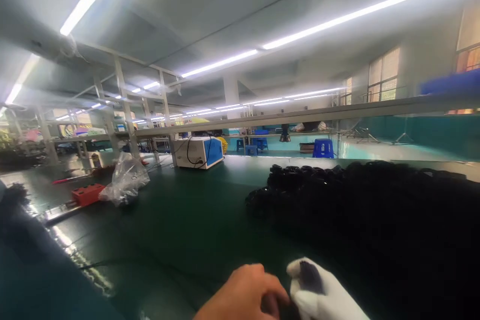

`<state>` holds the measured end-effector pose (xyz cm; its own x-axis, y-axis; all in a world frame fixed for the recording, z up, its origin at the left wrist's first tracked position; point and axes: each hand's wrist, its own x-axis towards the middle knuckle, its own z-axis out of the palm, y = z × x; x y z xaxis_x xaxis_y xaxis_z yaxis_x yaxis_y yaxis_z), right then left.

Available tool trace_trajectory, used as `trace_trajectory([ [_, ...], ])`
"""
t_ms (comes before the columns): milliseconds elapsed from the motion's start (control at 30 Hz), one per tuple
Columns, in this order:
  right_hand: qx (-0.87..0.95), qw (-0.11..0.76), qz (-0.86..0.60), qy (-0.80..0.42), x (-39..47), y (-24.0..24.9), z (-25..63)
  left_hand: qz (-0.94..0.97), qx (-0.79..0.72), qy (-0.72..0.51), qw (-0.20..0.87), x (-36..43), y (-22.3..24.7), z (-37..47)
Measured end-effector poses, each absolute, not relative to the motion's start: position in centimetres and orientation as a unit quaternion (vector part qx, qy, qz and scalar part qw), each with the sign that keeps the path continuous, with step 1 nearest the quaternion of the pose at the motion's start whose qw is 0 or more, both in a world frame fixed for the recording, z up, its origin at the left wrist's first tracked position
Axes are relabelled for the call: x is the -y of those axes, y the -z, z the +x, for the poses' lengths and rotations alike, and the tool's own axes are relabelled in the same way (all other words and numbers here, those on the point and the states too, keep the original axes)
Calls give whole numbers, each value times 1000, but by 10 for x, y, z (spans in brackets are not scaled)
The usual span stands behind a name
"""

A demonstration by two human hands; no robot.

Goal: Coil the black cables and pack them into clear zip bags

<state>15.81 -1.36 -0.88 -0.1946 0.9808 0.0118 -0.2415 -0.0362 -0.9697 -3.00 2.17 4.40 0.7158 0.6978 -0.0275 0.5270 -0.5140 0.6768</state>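
Observation:
At the bottom of the head view my bare left hand (pixel 245 294) is closed, its thumb and fingers curled towards the right. Close beside it is my right hand (pixel 318 287), in a white glove with a dark patch over one finger, also closed. Something black, too dark to name, shows between the two hands at the lower edge. Just beyond and to the right lies a large heap of black coils that look like bundled cables (pixel 300 185). Both hands are over the dark green tabletop (pixel 180 220).
A white and blue box-shaped machine (pixel 197 152) stands at the table's far edge. Left of it lie a clear plastic bag (pixel 127 177) and a red block (pixel 87 194). A long shelf (pixel 270 119) spans the table's back. Blue stools (pixel 323 148) stand beyond.

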Motion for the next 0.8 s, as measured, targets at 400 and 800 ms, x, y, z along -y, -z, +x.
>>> trace_trajectory([
  [400, 523, 469, -418, -577, 18, 24, 143, 818, -345, -138, 440, -13, -37, -14],
  [800, 596, 428, -606, -309, 25, 7, 136, 845, -346, -35, 406, -46, -33, -13],
])
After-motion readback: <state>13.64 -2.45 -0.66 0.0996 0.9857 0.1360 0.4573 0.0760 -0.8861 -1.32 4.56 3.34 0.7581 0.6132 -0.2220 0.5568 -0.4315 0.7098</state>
